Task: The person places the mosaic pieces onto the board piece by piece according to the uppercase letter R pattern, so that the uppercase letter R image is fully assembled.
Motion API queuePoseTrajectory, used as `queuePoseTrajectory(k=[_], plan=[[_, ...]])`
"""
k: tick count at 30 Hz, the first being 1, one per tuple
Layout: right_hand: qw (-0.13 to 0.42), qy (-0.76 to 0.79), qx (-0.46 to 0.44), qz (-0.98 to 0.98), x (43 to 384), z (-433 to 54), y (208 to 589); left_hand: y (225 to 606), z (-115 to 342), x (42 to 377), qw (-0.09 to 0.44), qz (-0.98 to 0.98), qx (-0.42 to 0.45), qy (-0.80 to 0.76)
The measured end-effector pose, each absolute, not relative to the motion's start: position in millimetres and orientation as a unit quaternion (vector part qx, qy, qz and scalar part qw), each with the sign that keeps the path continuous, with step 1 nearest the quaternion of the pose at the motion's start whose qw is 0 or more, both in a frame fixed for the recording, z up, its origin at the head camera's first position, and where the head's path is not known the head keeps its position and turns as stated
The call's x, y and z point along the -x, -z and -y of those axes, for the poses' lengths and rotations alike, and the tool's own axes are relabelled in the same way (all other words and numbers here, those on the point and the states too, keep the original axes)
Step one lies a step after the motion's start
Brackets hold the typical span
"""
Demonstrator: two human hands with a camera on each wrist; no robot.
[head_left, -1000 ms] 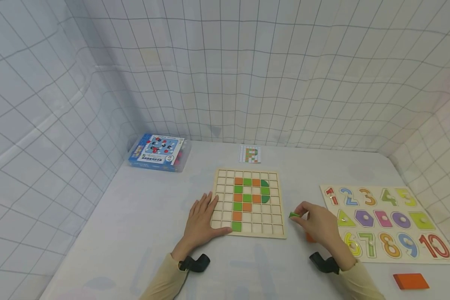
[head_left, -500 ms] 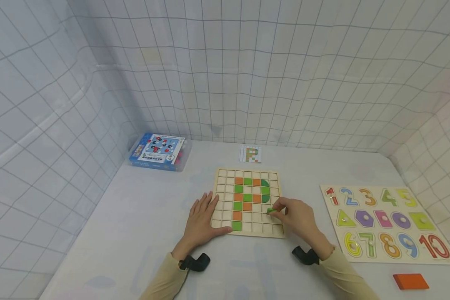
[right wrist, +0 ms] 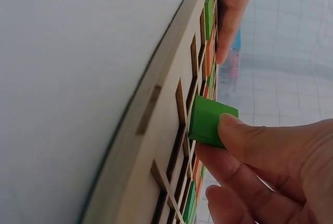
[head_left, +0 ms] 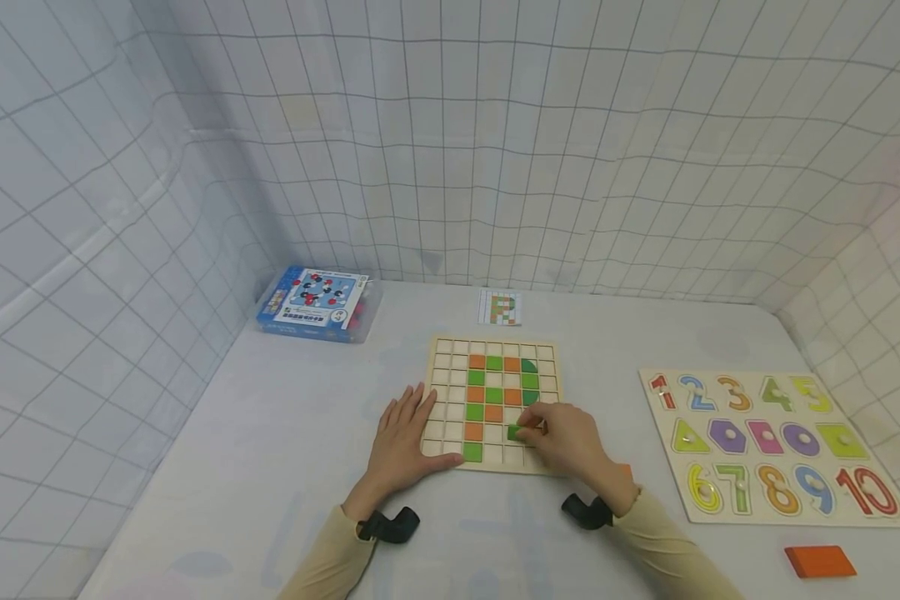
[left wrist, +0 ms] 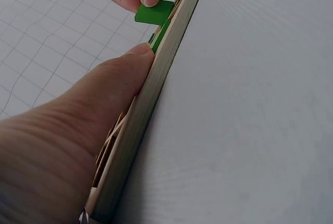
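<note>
A wooden grid board (head_left: 445, 414) lies in the middle of the table. Orange and green square tiles and darker green rounded tiles sit in its cells. My left hand (head_left: 399, 450) rests with spread fingers along the board's left side, its thumb at the front edge beside a green tile. Between thumb and fingertips my right hand (head_left: 570, 439) pinches a green square tile (right wrist: 207, 122). That tile is tilted just over the board's lower middle; in the right wrist view its lower edge is at the cell dividers, and I cannot tell whether it touches them.
Behind the board lies a small pattern card (head_left: 501, 307). A blue box (head_left: 315, 306) stands at the back left. On the right is a number and shape puzzle board (head_left: 720, 456), with an orange block (head_left: 820, 562) in front. Another orange piece (head_left: 626, 471) is partly hidden by my right wrist.
My right hand has moved left from beside the board to over its lower middle, carrying the green tile. The left hand has stayed in place.
</note>
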State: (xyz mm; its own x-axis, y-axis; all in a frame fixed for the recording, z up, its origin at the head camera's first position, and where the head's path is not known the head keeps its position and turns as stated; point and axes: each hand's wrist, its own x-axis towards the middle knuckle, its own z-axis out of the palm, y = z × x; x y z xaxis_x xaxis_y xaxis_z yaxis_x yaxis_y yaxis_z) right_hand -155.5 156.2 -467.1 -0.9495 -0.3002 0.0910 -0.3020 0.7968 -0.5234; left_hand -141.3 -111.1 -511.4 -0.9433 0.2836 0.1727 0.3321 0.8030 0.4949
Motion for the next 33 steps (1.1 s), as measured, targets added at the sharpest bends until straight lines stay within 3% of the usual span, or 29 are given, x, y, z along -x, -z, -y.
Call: queuePoseTrajectory(k=[15,33], plan=[[-0.01,-0.264,-0.173,0.949,158.2,-151.2,464.8,511.0,110.9,141.6,0.046,0.949,0.159,0.268],[0.045,-0.197,-0.206,0.957,153.8,-152.3,470.7,510.8,110.4,141.2,0.046,0.948,0.159,0.272]])
